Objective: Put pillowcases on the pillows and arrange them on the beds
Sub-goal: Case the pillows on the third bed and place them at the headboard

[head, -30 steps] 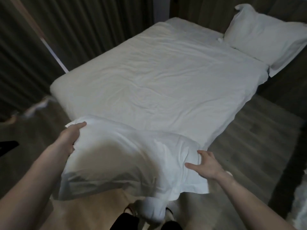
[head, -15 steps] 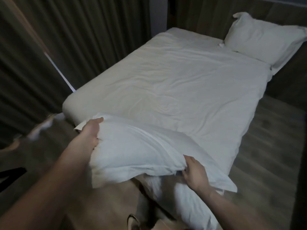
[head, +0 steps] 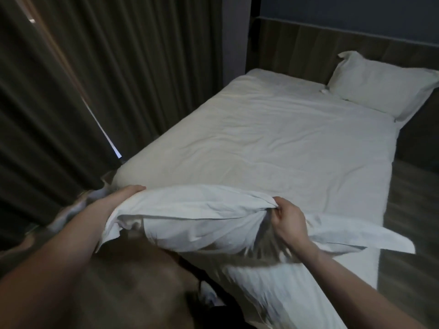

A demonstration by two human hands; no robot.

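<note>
White pillow in its case spans the lower centre of the frame, over the bed's near end. Left hand grips its left end; right hand pinches bunched fabric. Another pillow lies upper right.

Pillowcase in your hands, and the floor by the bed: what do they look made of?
Pillowcase: thin woven cloth, white and matte, probably cotton or a blend; it creases finely and bunches in the right hand. Floor: wood-look planks, grey-brown with a slight sheen; real wood or laminate, I cannot tell.
</note>
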